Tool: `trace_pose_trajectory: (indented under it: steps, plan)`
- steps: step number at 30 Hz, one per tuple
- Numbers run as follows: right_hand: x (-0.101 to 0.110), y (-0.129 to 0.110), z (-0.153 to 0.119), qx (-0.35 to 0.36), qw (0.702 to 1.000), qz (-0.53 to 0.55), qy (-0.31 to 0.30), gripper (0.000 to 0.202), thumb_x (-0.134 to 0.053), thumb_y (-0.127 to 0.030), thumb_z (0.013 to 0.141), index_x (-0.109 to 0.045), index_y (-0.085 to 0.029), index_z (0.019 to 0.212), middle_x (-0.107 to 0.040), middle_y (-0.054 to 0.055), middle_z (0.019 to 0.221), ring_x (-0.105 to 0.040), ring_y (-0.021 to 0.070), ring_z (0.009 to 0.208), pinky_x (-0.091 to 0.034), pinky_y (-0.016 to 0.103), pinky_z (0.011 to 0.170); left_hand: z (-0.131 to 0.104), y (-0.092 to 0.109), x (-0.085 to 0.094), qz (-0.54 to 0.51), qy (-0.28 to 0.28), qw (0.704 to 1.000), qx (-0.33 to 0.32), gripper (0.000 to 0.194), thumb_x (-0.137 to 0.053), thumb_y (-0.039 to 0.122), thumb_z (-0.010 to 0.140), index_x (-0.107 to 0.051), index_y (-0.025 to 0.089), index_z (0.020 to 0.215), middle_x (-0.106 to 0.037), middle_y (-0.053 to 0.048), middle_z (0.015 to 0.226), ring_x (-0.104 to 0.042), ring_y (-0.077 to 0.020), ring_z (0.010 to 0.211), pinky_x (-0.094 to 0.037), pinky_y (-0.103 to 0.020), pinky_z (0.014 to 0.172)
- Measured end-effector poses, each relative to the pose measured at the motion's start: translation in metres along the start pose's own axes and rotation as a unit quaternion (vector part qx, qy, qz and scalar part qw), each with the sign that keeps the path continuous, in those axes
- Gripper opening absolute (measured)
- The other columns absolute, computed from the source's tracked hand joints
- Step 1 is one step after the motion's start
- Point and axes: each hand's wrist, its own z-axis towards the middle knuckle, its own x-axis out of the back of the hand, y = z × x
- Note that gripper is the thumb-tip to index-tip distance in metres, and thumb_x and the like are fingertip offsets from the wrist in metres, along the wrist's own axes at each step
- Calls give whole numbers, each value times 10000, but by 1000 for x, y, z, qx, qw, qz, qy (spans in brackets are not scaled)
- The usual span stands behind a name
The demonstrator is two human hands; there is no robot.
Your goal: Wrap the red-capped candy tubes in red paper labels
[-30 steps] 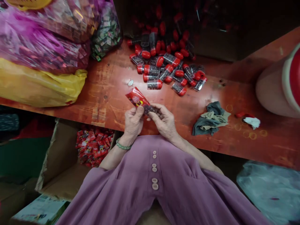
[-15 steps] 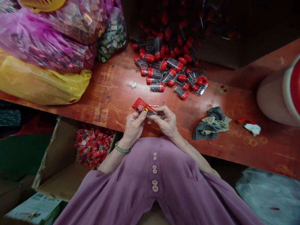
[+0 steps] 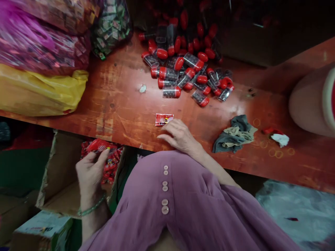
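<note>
My left hand (image 3: 91, 170), with a green bead bracelet at the wrist, is over the cardboard box at the left. Its thumb and fingers pinch a red printed packet (image 3: 98, 144) above several similar red packets (image 3: 111, 165) in the box. My right hand (image 3: 180, 137) rests on the table's front part with thumb and fingers apart. Its fingertips are at the lower right edge of a small flat red printed packet (image 3: 162, 119) lying on the wood; whether they touch it I cannot tell.
Clear tubes with red caps and dark contents (image 3: 171, 92) lie heaped at the back. Stuffed bags, one yellow (image 3: 42, 92), stand at the left. A crumpled grey cloth (image 3: 235, 136) and a pale bucket (image 3: 311, 104) are on the right. The open cardboard box (image 3: 49, 174) sits below the table edge.
Both hands held a red packet together over the table's front edge. My left hand has moved left and down to the box with a packet. A flat packet now lies by my right hand.
</note>
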Motion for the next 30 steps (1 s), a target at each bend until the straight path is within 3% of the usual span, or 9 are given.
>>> trace_pose_trajectory:
  steps: [3,6,9,12,15,17,20,25,30]
  plan:
    - [3,20,-7,-26,994,-104,21,286,-567,-387,964,-678,-147,1074,-721,138,1082,-608,250,1032,-422,392,889,7,-32,46,234,3,972,3,402,-719,560,712,-598,193,600,-419,60,439,-388,-115,444,-281,-226,427]
    - [-2,34,-10,-40,988,-147,0,250,-544,-285,980,-672,-167,1159,-718,125,1172,-592,255,1094,-387,405,914,10,-30,52,443,48,888,-110,415,-643,609,773,-668,195,789,-665,-38,688,-588,-237,586,-428,-316,481]
    - [-10,39,-10,-33,985,-169,-22,260,-479,-189,996,-686,-176,1153,-725,112,1172,-579,246,1069,-366,402,884,10,3,9,397,74,872,-277,502,-556,541,891,-660,113,1132,-712,-200,1113,-684,-353,936,-573,-481,744]
    - [-14,39,-9,-13,981,-191,-31,282,-450,-125,987,-688,-156,1135,-726,115,1139,-563,238,1017,-359,391,858,10,46,-62,238,-23,859,-452,345,-611,349,914,-653,125,1172,-711,-165,1151,-672,-276,1065,-565,-423,931]
    - [-13,37,-6,-5,976,-215,-42,271,-441,-128,987,-691,-132,1090,-717,133,1062,-553,236,958,-364,383,844,11,77,-123,200,-123,811,-535,314,-568,271,942,-630,126,1214,-678,-162,1228,-637,-258,1130,-533,-410,996]
    - [-11,35,-5,-9,974,-220,-54,268,-434,-141,991,-691,-123,1060,-705,140,1003,-550,238,934,-374,381,835,14,88,-148,228,-145,785,-557,300,-537,233,953,-634,109,1208,-664,-174,1245,-621,-272,1128,-524,-421,985]
    - [-3,31,-1,-28,977,-201,-68,271,-420,-166,1005,-687,-125,1018,-691,128,942,-551,232,896,-392,372,806,20,92,-161,267,-163,760,-570,243,-500,171,954,-687,134,1104,-698,-152,1124,-617,-265,984,-533,-413,845]
    - [23,30,24,-107,981,-150,-63,240,-485,-280,1003,-681,-146,969,-674,107,942,-549,227,898,-422,363,830,28,85,-160,242,-165,759,-581,257,-470,118,948,-717,165,892,-692,-114,914,-553,-220,809,-489,-358,745]
    - [38,35,75,-129,956,-255,-66,321,-462,-145,967,-605,-125,1253,-612,155,1232,-497,299,1064,-424,418,876,34,81,-165,173,-177,785,-568,263,-517,245,971,-707,167,805,-666,-76,817,-552,-174,745,-474,-291,705]
